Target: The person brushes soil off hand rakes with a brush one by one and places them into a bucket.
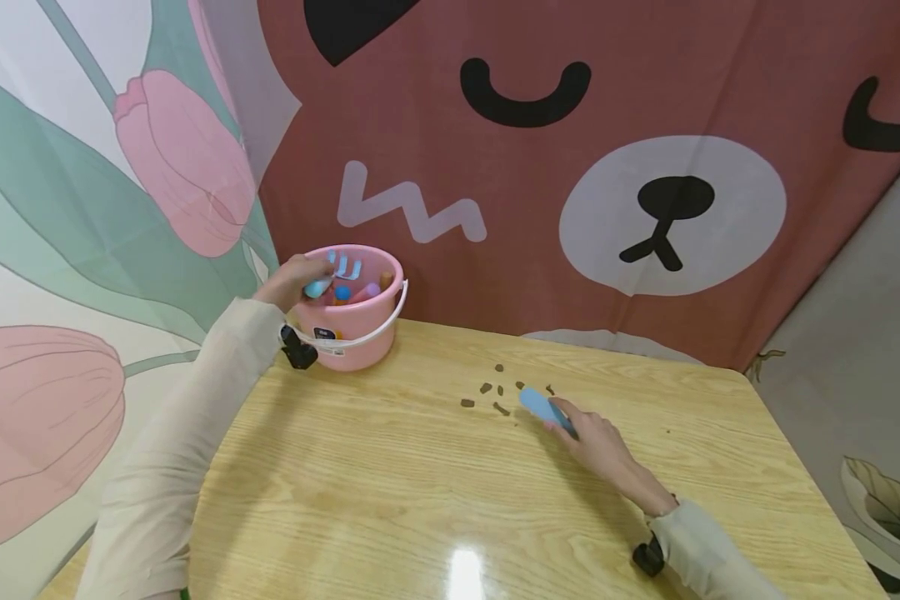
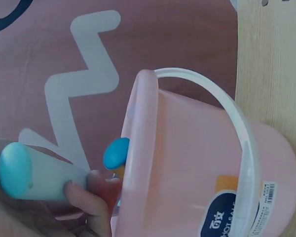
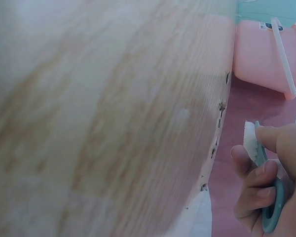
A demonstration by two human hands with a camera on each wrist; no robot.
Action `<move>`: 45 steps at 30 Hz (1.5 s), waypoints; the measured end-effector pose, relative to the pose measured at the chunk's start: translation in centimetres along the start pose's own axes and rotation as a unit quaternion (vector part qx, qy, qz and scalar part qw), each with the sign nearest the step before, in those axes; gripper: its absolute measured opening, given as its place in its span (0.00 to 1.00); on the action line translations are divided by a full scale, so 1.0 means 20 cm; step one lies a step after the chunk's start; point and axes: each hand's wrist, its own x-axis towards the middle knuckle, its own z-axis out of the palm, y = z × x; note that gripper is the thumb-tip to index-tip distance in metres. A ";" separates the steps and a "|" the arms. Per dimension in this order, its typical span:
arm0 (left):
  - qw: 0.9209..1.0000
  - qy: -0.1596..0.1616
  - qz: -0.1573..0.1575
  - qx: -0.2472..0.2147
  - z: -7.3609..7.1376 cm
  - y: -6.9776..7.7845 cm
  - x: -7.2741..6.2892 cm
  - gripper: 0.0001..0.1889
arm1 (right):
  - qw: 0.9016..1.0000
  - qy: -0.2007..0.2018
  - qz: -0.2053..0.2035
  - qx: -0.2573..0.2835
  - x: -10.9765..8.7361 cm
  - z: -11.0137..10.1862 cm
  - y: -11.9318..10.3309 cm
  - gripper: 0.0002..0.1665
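Over the mouth of a pink bucket (image 1: 363,354), my left hand (image 1: 288,282) grips a light-blue toy rake (image 1: 351,268) by its thick handle. In the left wrist view the handle's rounded teal end (image 2: 14,170) sticks out past my fingers. My right hand (image 1: 603,450) holds a blue brush (image 1: 543,407) low over the table, beside several small brown bits (image 1: 486,388). White bristles (image 3: 249,138) show in the right wrist view, with my fingers curled round the looped blue handle (image 3: 271,212). Whether the bristles touch the table cannot be told.
Inside the bucket lie several colourful toys, among them a blue-topped one (image 1: 342,293) and a purple one (image 1: 372,290). Its white handle (image 1: 378,332) hangs down the front. The wooden table (image 1: 390,475) ends at a curtain (image 1: 510,275) with a bear print.
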 end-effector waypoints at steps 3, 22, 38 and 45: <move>1.000 0.001 0.007 0.016 -0.01 -0.01 0.00 0.12 | 1.000 -0.001 0.002 0.000 -0.01 0.00 0.00 0.28; 0.999 0.033 0.035 0.006 -0.03 -0.07 0.04 0.04 | 1.000 -0.021 0.012 0.011 -0.02 0.03 0.03 0.29; 0.990 0.028 0.103 0.095 -0.02 -0.10 0.02 0.13 | 1.000 -0.022 0.006 0.006 0.00 0.01 0.01 0.29; 0.984 0.083 0.097 0.125 -0.01 -0.09 0.01 0.09 | 0.999 -0.029 0.014 0.005 0.00 0.00 0.01 0.30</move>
